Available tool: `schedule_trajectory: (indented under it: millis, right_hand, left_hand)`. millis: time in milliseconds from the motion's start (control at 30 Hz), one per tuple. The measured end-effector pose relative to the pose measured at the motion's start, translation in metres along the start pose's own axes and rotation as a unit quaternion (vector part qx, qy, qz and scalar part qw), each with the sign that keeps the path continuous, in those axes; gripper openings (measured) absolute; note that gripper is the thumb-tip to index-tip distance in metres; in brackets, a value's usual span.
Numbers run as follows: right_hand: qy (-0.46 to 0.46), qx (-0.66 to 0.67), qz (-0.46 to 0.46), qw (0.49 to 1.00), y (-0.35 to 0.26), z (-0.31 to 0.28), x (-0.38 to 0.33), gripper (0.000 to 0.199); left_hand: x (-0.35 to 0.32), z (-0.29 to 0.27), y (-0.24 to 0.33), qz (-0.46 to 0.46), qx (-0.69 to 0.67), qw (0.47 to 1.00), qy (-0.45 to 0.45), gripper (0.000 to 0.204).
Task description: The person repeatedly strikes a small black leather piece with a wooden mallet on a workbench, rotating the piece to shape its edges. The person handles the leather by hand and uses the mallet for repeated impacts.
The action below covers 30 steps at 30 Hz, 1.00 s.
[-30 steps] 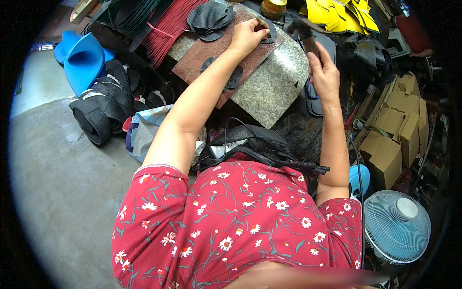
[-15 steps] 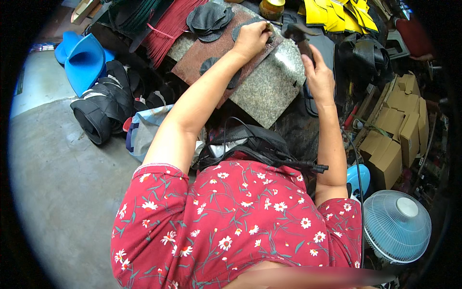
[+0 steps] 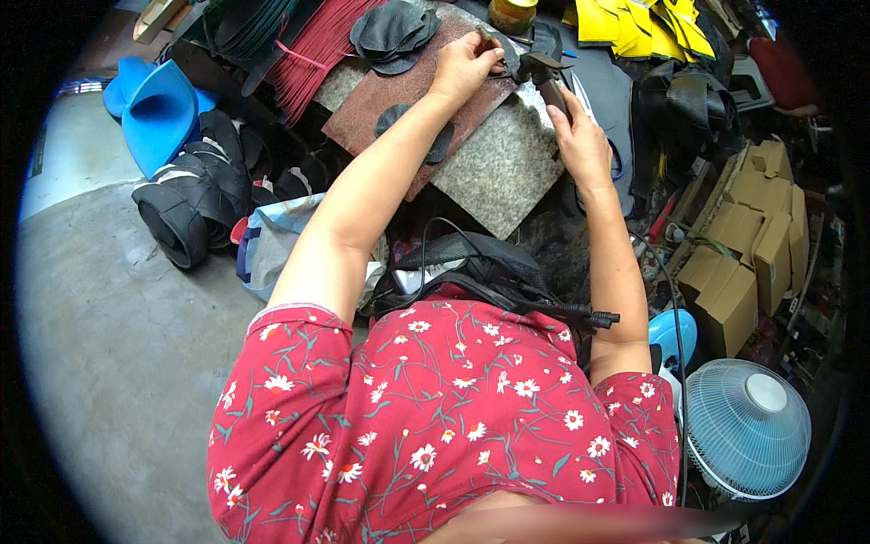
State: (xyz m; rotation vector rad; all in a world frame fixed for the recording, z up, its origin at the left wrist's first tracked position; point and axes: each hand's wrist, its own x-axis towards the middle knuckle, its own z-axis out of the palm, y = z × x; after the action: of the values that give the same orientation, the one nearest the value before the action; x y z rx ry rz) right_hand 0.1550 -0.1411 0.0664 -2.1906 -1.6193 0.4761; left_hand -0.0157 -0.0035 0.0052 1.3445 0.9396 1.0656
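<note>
Hammer (image 3: 546, 80), dk head & dk brn handle, held tilted near edge of brn board (image 3: 376, 98), head just beside L hand (image 3: 462, 71). R hand (image 3: 583, 140) closed round handle; L hand's fingers pinch sm dark item (image 3: 487, 38), can't ID, by blk piece (image 3: 510, 61).

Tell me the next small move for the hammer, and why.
I'd probably lift the hammer slightly clear of the left hand. The right hand grips its handle, and its head appears close beside the left hand over the brown board; any contact is too small to tell.
</note>
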Motion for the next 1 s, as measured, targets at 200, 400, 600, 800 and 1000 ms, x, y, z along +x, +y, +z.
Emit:
schedule_trajectory:
  millis: [200, 400, 600, 800, 1000]
  right_hand:
    - [-0.020, 0.026, 0.033, 0.999, 0.006, -0.007, -0.006, 0.044]
    - [-0.006, 0.019, 0.014, 1.000, 0.017, 0.000, -0.004, 0.046]
    - [-0.001, 0.098, 0.073, 0.992, 0.001, -0.019, -0.001, 0.045]
    - [0.192, 0.442, -0.203, 0.853, -0.024, -0.073, -0.018, 0.038]
    - [0.084, 0.033, -0.052, 0.995, -0.023, -0.047, -0.017, 0.043]
  left_hand:
    - [-0.001, -0.004, 0.003, 0.028, 0.072, 0.996, -0.038, 0.015]
    - [0.002, -0.007, 0.000, 0.038, 0.074, 0.995, -0.059, 0.016]
    - [0.000, -0.007, 0.007, 0.100, 0.221, 0.969, -0.049, 0.020]
    - [0.000, 0.003, 0.016, 0.289, 0.349, 0.889, -0.059, 0.016]
    - [-0.010, 0.011, 0.020, 0.290, 0.358, 0.886, -0.044, 0.014]
